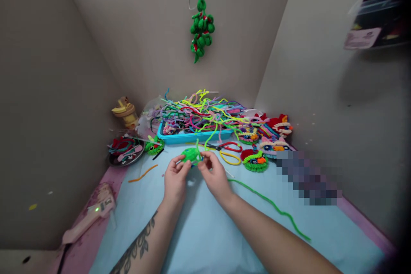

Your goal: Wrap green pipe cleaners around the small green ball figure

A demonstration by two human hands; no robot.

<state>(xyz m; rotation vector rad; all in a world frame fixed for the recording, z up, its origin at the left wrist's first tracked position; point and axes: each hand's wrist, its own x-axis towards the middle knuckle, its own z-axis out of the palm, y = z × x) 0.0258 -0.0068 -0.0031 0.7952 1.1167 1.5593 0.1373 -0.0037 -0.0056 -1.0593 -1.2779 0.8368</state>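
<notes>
Over the middle of the blue-covered table, both my hands hold one small green pipe-cleaner piece [192, 155]. My left hand [176, 174] pinches its left side between thumb and fingers. At its right edge, near an upright light-green strand, my right hand [213, 174] is closed with fingertips together. A little blue shows along the piece's lower right edge; its underside is hidden. A long green pipe cleaner [272, 205] lies to the right, running past my right forearm. Just behind my right hand rest scissors [229, 150] with one red and one yellow handle.
A blue tray [192, 138] heaped with pipe cleaners stands at the back. Finished pipe-cleaner faces [255, 162] sit at right. Left are a round dish [128, 160], an orange pipe cleaner [143, 174] and a lit glue gun [93, 218]. A green bundle [202, 30] hangs on the back wall.
</notes>
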